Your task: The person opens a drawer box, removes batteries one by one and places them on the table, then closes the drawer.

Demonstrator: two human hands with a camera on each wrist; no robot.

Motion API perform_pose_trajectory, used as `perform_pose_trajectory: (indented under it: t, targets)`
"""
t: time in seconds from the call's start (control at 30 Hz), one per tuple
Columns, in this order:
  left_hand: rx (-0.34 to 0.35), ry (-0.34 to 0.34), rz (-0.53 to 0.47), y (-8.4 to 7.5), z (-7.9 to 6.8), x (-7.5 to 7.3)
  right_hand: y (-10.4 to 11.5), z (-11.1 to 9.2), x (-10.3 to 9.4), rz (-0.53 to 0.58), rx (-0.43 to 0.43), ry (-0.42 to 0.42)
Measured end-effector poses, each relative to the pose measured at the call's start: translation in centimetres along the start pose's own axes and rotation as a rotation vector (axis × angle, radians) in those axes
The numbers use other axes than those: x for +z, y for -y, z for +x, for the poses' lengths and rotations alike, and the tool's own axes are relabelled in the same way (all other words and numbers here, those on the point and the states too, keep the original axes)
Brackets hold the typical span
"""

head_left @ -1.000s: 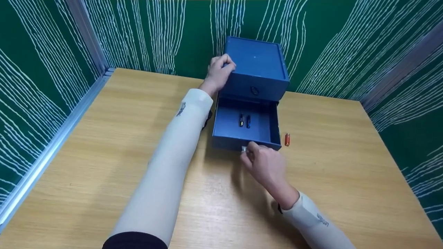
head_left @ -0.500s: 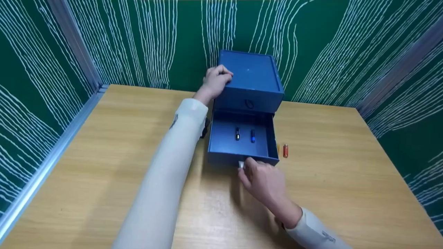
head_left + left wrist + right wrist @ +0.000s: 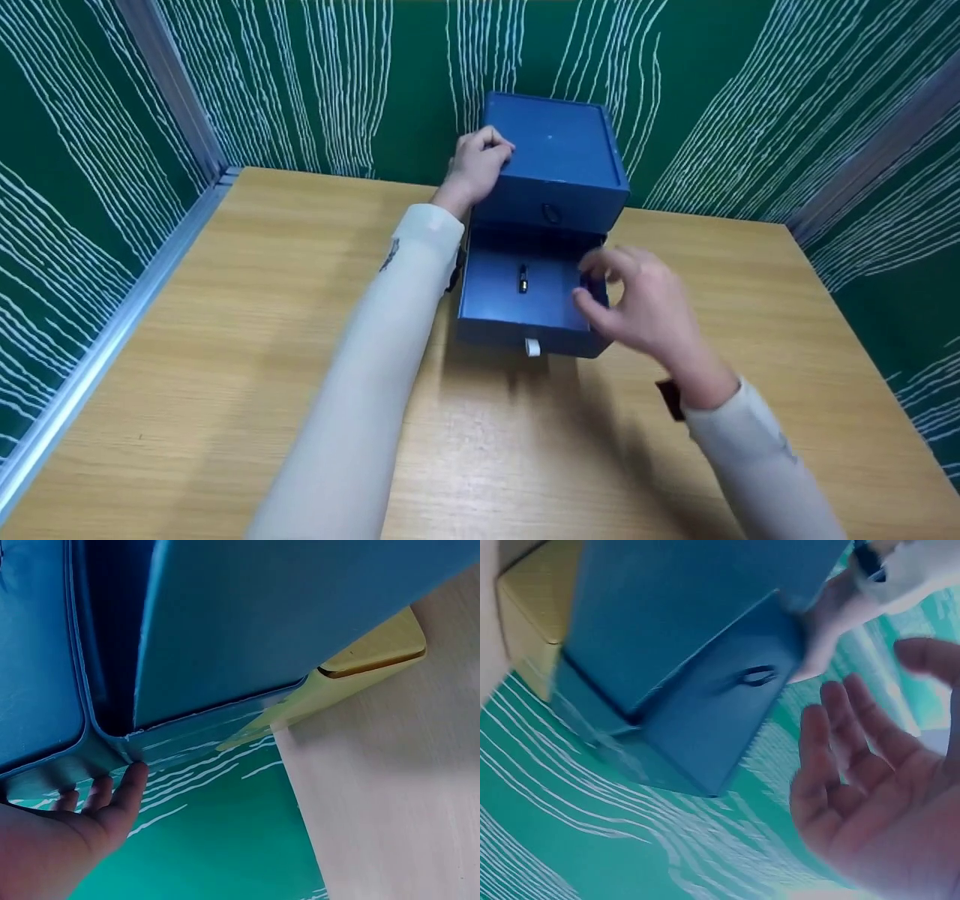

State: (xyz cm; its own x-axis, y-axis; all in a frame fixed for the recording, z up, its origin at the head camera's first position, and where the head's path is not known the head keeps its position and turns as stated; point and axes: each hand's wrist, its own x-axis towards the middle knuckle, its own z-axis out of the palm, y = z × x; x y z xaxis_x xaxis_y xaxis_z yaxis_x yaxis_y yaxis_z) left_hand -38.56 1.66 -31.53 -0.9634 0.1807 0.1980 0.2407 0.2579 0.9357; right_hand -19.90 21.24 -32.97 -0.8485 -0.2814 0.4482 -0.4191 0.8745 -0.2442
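The wooden table (image 3: pixel 300 360) spreads under both arms. The blue cabinet (image 3: pixel 555 142) stands just right of the left hand (image 3: pixel 480 165), whose fingers curl over its edge as they did half a second ago; their tips are partly hidden there. A yellow box (image 3: pixel 379 645), cut off in the wrist views, adjoins the cabinet away from the left hand's fingers. The pulled-out drawer (image 3: pixel 491 300) lies left of the right hand (image 3: pixel 645 304). That hand has left the white tab and is now over the drawer's right wall, thumb and fingers apart, blurred; the right-wrist view shows them parted too. Left of its fingertips, in the drawer, lies a dark cylinder (image 3: pixel 523 278); the blue one beside it earlier, and the red one outside, cannot be made out. The white tab (image 3: pixel 533 346) now hangs bare, nearer the person than the right fingertips.
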Motion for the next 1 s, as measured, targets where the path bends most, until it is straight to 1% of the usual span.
perform_pose_trajectory:
  t: [0.1,0.17,0.23,0.33,0.5,0.57,0.7,0.83,1.0]
  targets:
    - [-0.011,-0.007,0.005,-0.1,0.0,-0.2,-1.2,1.3,0.6,0.097,0.007,0.100]
    - [-0.027,-0.003,0.007,-0.2,0.0,-0.2,-1.7,1.9,1.2,0.137,0.010,0.160]
    - [-0.034,0.001,0.005,-0.3,0.0,-0.2,-2.2,2.4,1.9,0.159,0.016,0.197]
    - [-0.030,0.010,0.003,-0.4,0.1,-0.1,-2.6,3.2,2.8,0.182,0.001,0.219]
    - [0.000,-0.005,0.015,-0.2,0.0,0.0,-2.8,4.6,4.2,0.208,-0.066,0.223]
    - [0.002,-0.010,0.015,-0.1,-0.1,-0.1,-2.7,5.1,4.8,0.204,-0.075,0.241]
    - [-0.005,-0.009,0.015,-0.1,-0.1,-0.2,-2.7,5.8,5.8,0.175,-0.062,0.289]
    - [-0.021,-0.011,0.026,-0.2,-0.2,-0.2,-2.9,6.2,6.8,0.109,-0.062,0.328]
    - [-0.032,-0.005,0.027,-0.2,-0.2,-0.2,-3.2,6.5,7.8,0.008,-0.081,0.350]
